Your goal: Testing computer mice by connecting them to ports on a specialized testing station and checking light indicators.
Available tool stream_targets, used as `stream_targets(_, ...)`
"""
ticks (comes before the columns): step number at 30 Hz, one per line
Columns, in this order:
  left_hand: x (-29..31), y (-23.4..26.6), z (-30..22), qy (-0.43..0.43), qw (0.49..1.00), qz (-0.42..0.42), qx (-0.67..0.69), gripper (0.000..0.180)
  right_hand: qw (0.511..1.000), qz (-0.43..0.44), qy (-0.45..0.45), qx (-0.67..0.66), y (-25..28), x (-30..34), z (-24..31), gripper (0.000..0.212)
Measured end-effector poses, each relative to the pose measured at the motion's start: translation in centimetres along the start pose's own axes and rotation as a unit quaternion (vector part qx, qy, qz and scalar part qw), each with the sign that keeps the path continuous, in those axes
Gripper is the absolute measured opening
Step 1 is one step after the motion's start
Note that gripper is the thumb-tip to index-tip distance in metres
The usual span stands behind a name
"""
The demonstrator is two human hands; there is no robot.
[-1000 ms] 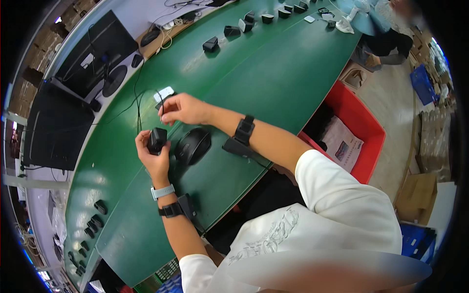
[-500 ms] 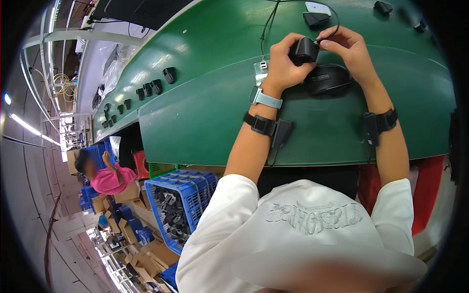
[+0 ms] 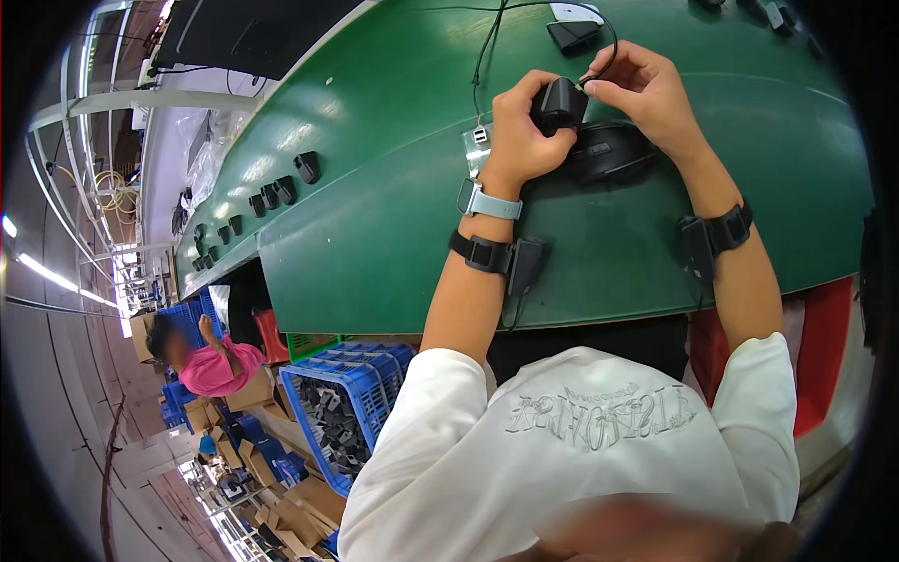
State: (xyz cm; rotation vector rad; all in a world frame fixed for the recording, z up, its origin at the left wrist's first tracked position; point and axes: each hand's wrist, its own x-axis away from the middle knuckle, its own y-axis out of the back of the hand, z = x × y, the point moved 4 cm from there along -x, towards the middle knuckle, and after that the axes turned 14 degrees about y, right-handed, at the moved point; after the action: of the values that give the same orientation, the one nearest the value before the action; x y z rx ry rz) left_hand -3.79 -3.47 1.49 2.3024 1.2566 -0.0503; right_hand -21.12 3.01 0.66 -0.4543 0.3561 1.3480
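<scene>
Over the green table, my left hand (image 3: pixel 524 136) grips a small black plastic device (image 3: pixel 564 101) with rounded sides. A thin black cable (image 3: pixel 611 39) runs to my right hand (image 3: pixel 651 98), whose thumb and forefinger pinch its plug end against the device's right edge. Whether the plug sits inside a socket is too small to tell. Just below both hands rests a larger, rounded black object (image 3: pixel 609 155). Beside my left wrist lies a small piece with two white ports (image 3: pixel 480 136), from which a dark cord leads up.
Another black device (image 3: pixel 573 36) lies beyond my hands by a white item. Several similar devices (image 3: pixel 284 190) line the table's left side. Below the edge stands a blue basket (image 3: pixel 375 375) full of black parts. A person in pink (image 3: pixel 220 365) is farther left.
The whole view has shifted slightly, so the table things appear a little to the left. The device has tilted a bit in my left hand; both hands keep their hold.
</scene>
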Motion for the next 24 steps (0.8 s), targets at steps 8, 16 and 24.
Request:
stream_targets(8, -0.03, 0.16, 0.01, 0.015, 1.000, -0.009, 0.012, 0.036, 1.000, -0.007, -0.018, 0.000, -0.39, -0.09, 0.35, 0.017)
stream_targets(16, 0.03, 0.07, 0.30, 0.016, 1.000, 0.002, 0.011, 0.035, 0.999, 0.001, -0.027, 0.034, -0.47, 0.28, 0.42, 0.017)
stream_targets(24, -0.23, -0.16, 0.11, 0.008, 1.000, 0.003, -0.002, 0.033, 0.998, 0.009, -0.036, 0.056, -0.40, 0.37, -0.14, 0.019)
